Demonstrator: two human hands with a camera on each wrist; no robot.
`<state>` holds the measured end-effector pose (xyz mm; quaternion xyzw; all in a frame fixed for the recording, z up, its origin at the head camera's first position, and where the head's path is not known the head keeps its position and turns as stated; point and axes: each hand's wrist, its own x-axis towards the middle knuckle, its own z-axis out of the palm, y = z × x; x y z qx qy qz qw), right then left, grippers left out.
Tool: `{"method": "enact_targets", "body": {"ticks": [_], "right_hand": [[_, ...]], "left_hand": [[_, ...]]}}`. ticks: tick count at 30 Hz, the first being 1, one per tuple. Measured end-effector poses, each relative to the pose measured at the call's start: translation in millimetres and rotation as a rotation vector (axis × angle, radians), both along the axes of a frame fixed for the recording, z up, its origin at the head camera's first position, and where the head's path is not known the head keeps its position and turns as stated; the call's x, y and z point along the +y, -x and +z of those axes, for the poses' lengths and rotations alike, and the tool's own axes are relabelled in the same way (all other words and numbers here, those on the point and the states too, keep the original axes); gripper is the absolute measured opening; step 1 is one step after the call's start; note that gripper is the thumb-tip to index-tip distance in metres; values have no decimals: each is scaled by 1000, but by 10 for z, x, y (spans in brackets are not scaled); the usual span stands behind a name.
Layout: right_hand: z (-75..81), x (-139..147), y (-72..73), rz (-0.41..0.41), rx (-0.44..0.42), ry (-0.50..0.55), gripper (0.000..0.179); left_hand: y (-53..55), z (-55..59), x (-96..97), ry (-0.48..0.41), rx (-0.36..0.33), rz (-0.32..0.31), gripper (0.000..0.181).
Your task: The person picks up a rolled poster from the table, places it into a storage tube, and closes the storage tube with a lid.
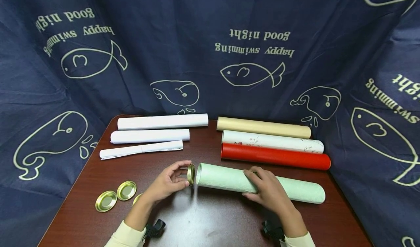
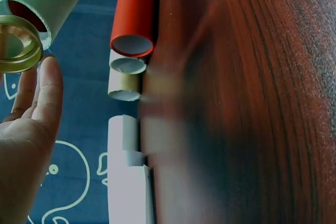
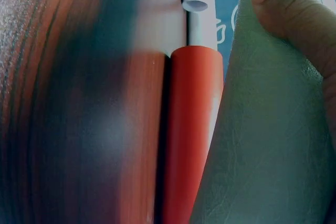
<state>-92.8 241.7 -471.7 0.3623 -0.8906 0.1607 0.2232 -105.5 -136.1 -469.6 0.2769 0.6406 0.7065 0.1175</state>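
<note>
A pale green cardboard tube (image 1: pixel 223 177) lies slanted in the head view, its left end open. My right hand (image 1: pixel 267 188) grips it around the middle, the thumb (image 3: pixel 283 14) showing along its side in the right wrist view. Between the thumb and fingers of my left hand (image 1: pixel 167 181) is a round gold metal lid (image 1: pixel 191 174), held on edge. The lid faces the tube's open end with a small gap between them. In the left wrist view the lid (image 2: pixel 21 45) overlaps part of the tube's dark opening (image 2: pixel 26 14).
Gold lids (image 1: pixel 126 190) lie at the table's left, one partly behind my left forearm. Several white paper rolls (image 1: pixel 162 121) rest at the back left. At the back right are a beige tube (image 1: pixel 262 126), a flowered white tube (image 1: pixel 272 141) and a red tube (image 1: pixel 275 156).
</note>
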Motion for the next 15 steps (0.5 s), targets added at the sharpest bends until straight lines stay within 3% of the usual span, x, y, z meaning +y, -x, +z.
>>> {"method": "enact_targets", "body": {"ticks": [15], "right_hand": [[-33,-62,1,4,-9,-48,75]], "left_hand": [[4,-66,114,57,23,3,61]]}}
